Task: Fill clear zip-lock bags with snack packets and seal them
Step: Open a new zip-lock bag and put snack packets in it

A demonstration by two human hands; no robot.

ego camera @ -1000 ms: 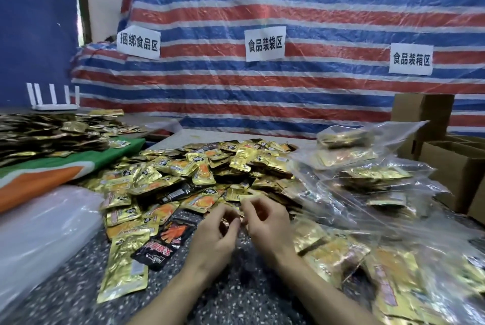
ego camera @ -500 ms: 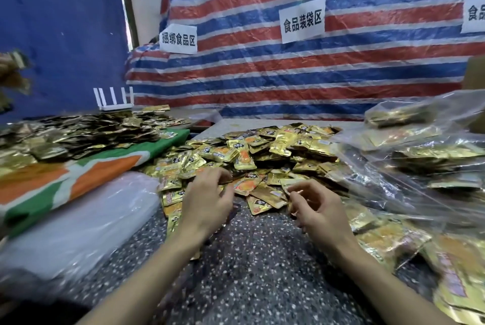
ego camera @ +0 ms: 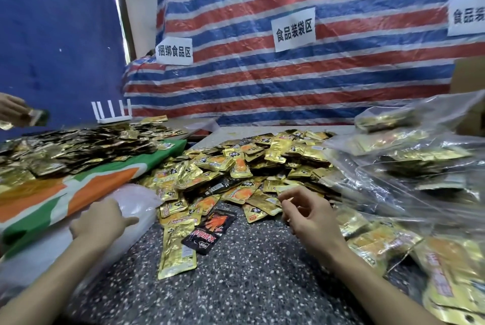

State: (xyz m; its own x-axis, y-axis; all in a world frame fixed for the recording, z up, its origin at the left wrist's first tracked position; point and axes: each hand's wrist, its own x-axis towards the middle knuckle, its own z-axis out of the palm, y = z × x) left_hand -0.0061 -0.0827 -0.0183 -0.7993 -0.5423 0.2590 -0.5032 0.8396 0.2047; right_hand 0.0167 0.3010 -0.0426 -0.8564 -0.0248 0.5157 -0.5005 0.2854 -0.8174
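Note:
A heap of gold snack packets (ego camera: 252, 164) covers the middle of the speckled table (ego camera: 249, 285). One black packet (ego camera: 210, 230) lies at its near edge. My left hand (ego camera: 101, 222) rests on a stack of clear plastic bags (ego camera: 136, 201) at the left, thumb out over the plastic. My right hand (ego camera: 307, 213) hovers just above the near edge of the heap with loosely curled fingers and holds nothing. Filled clear bags (ego camera: 409, 164) are piled at the right.
A green, orange and white sheet (ego camera: 78, 188) at the left carries another spread of packets (ego camera: 73, 146). Another person's hand (ego camera: 13, 112) holds packets at the far left. A white router (ego camera: 111, 112) stands behind. Cardboard boxes (ego camera: 469, 80) sit at the far right.
My left hand has left the packet heap and moved left onto the stack of clear bags. My right hand stays near the heap's edge. The view has turned left.

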